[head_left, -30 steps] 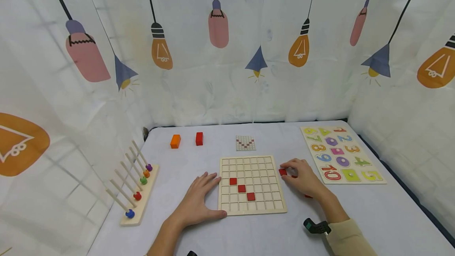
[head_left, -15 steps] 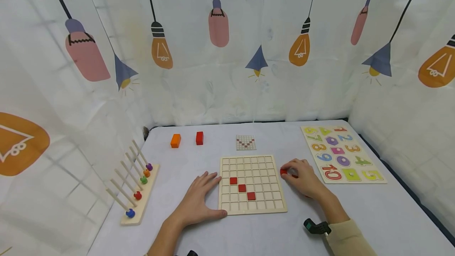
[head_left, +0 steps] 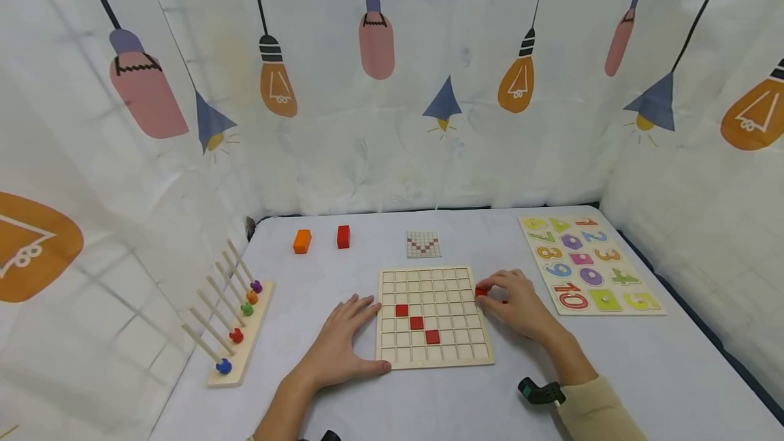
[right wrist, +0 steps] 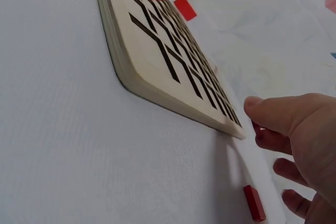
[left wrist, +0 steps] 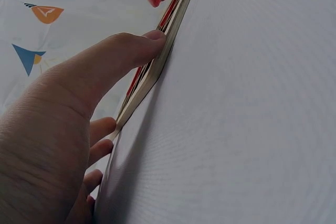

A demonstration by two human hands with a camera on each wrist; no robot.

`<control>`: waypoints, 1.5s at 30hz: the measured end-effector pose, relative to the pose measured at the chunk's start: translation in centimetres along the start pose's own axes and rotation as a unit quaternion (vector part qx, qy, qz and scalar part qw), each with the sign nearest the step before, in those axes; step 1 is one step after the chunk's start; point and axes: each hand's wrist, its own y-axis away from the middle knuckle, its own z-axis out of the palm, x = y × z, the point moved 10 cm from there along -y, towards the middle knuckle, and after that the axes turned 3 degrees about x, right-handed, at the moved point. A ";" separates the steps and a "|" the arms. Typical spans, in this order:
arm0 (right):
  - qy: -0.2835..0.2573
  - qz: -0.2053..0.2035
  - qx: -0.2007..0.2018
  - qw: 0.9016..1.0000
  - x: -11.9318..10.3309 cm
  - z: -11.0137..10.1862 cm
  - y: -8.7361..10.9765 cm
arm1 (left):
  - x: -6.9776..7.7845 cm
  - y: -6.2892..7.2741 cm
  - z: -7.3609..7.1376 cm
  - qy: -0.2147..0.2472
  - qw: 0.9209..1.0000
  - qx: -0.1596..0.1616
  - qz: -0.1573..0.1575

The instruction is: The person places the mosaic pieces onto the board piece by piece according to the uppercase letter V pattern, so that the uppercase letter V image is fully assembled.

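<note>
A wooden grid board (head_left: 453,322) lies flat on the white table, with three red square tiles (head_left: 416,323) set diagonally in its cells. My left hand (head_left: 343,346) rests at the board's left side, fingers spread along the edge and thumb on the near left corner. At the right edge, my right hand (head_left: 514,305) pinches a red tile (head_left: 480,292) between thumb and index finger, its other fingers loosely bent. That tile is mostly hidden by the fingertips in the right wrist view. Another red tile (right wrist: 254,203) lies on the table beneath the right hand.
Behind the board lies a small pattern card (head_left: 423,245). An orange block (head_left: 302,241) and a red block (head_left: 344,237) stand at the back left. A peg rack (head_left: 245,339) with coloured beads is on the left, a number puzzle board (head_left: 588,264) on the right.
My right hand has moved slightly left with the red tile, up to the board's right edge. My left hand has stayed in place.
</note>
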 end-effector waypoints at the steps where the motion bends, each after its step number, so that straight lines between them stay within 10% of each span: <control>1: 0.000 -0.002 0.000 1.000 -0.2 0.1 -0.1 | 0.0 0.0 0.0 0.000 1.000 0.000 0.000; 45: -0.010 -0.057 -0.048 0.997 -7.9 6.8 -2.2 | -0.1 0.0 -0.1 0.005 1.000 0.003 0.006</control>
